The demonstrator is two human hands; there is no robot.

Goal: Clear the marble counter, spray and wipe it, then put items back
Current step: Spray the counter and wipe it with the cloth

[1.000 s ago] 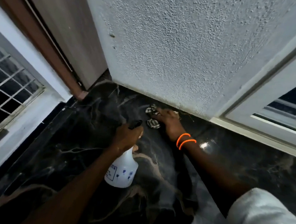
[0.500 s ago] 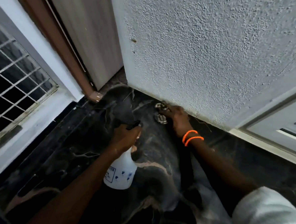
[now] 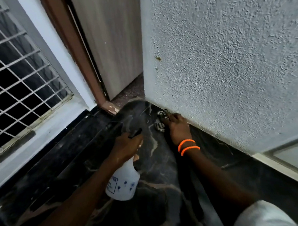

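Observation:
The black marble counter [image 3: 75, 164] with pale veins fills the lower half of the head view. My left hand [image 3: 125, 146] grips the neck of a white spray bottle [image 3: 123, 183] with a black nozzle, held above the middle of the counter. My right hand [image 3: 176, 126], with two orange bands on the wrist, presses a black-and-white patterned cloth [image 3: 159, 126] onto the marble at the foot of the textured wall. Most of the cloth is hidden under the fingers.
A rough white wall [image 3: 226, 65] rises straight from the counter's far edge. A window with a white metal grille [image 3: 19, 80] borders the left side. A brown door frame [image 3: 75, 52] and pale door [image 3: 110, 40] stand at the far corner. Another window frame [image 3: 285, 156] sits right.
My right hand has slid the cloth further along the wall's base toward the far corner. The view has swung left with it. The bottle stays in my left hand.

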